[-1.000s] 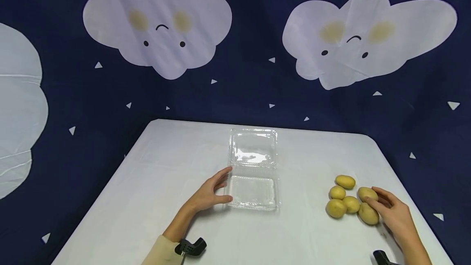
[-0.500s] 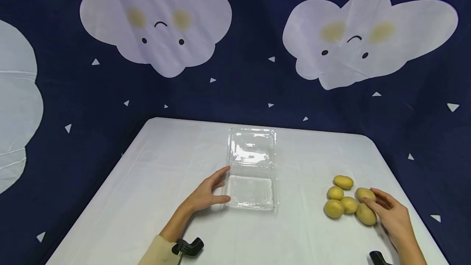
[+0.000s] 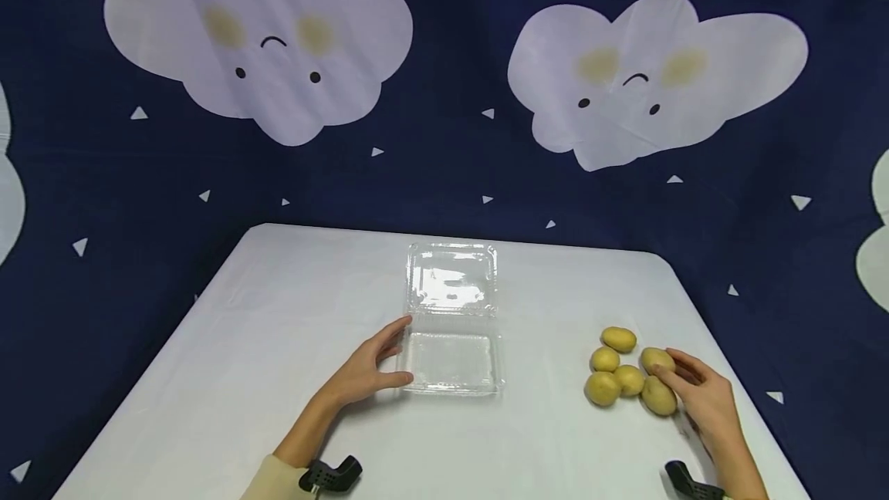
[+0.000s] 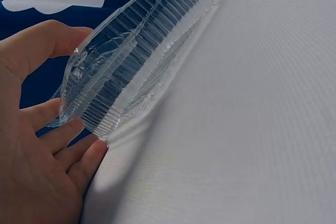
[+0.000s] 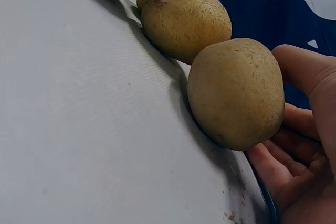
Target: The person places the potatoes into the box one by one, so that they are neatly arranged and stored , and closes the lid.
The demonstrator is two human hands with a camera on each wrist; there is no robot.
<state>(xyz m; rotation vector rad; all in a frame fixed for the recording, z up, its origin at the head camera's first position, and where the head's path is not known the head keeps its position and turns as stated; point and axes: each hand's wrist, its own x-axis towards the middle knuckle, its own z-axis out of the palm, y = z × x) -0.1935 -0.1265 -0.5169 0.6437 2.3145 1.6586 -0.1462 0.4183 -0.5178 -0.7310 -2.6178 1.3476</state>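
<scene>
A clear plastic clamshell container lies unfolded on the white table, its lid laid back on the far side. My left hand touches the container's left side, index finger near the hinge and thumb at the near corner. In the left wrist view, the thumb meets the rim while the other fingers lie loosely along the wall. Several potatoes sit in a cluster on the right. My right hand holds the far right potato between thumb and fingers. The nearer potato hides that grip in the right wrist view.
A white cloth covers the table. Behind it hangs a dark blue backdrop with printed clouds. Bare tabletop lies between the container and the potatoes. Black wrist cameras sit on both wrists.
The head view has turned slightly right, so everything shifts left in it. Both hands keep their places at the container and the potato.
</scene>
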